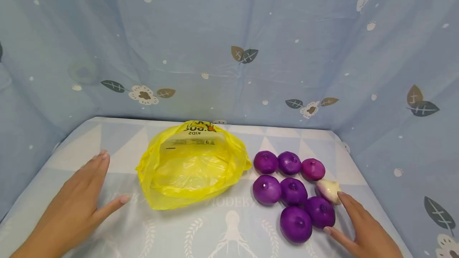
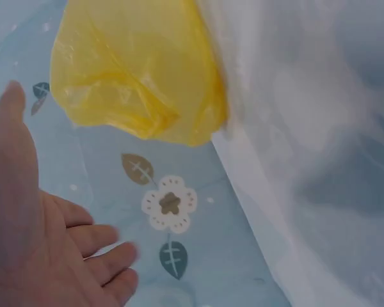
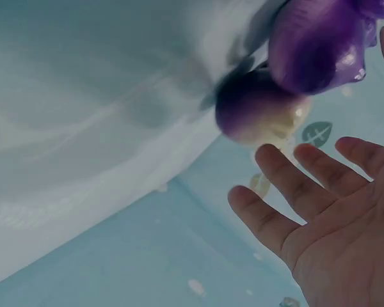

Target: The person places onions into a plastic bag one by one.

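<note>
A yellow plastic bag (image 1: 193,168) stands on the table with its mouth wide open, a printed inner back wall showing. My left hand (image 1: 77,200) is left of it, fingers extended and thumb spread, holding nothing. Several round purple onions (image 1: 294,191) sit grouped to the right of the bag. Among them is a cream-and-purple onion (image 1: 328,191) on the right side. My right hand (image 1: 367,228) is beside the group, its fingertips close to the cream-and-purple onion and thumb near a purple one. In the right wrist view, its spread fingers hold nothing.
A pale patterned cloth covers the table (image 1: 229,230). Behind and along both sides hangs a blue curtain (image 1: 201,31) with leaf and flower prints. The nearest onion (image 1: 295,225) lies toward the front of the table.
</note>
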Action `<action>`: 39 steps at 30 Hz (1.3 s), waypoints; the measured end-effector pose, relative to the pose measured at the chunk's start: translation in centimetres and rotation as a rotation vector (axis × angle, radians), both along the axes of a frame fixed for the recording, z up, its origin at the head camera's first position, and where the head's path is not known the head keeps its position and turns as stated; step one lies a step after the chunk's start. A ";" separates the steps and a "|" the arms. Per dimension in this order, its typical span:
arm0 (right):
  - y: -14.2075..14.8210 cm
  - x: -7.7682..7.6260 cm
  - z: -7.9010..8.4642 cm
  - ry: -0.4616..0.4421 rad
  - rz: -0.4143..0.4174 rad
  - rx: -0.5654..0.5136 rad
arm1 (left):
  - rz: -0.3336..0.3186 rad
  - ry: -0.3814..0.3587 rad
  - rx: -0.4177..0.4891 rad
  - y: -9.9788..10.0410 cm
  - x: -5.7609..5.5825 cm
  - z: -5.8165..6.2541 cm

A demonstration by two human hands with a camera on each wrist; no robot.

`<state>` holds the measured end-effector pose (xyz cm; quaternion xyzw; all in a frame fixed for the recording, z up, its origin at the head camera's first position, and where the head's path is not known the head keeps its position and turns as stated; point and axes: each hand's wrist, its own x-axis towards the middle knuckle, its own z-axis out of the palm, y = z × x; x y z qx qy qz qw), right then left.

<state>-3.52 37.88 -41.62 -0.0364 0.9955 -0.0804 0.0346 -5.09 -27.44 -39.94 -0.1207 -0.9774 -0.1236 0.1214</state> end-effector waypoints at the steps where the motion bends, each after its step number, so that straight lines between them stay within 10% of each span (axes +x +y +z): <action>1: -0.3 0.0 0.1 -0.007 0.001 0.004 | 0.011 -0.026 0.009 0.3 -0.1 0.1; 7: -1.7 -0.3 0.3 -0.002 0.047 0.014 | 0.092 -0.121 0.034 2.4 -1.0 1.4; 16: -2.3 -0.5 -0.3 0.077 0.134 -0.007 | 0.128 0.010 0.201 6.5 -1.8 2.7; 39: -3.3 -0.4 -0.6 0.090 0.229 0.007 | 0.158 -0.097 0.230 6.9 -2.2 2.7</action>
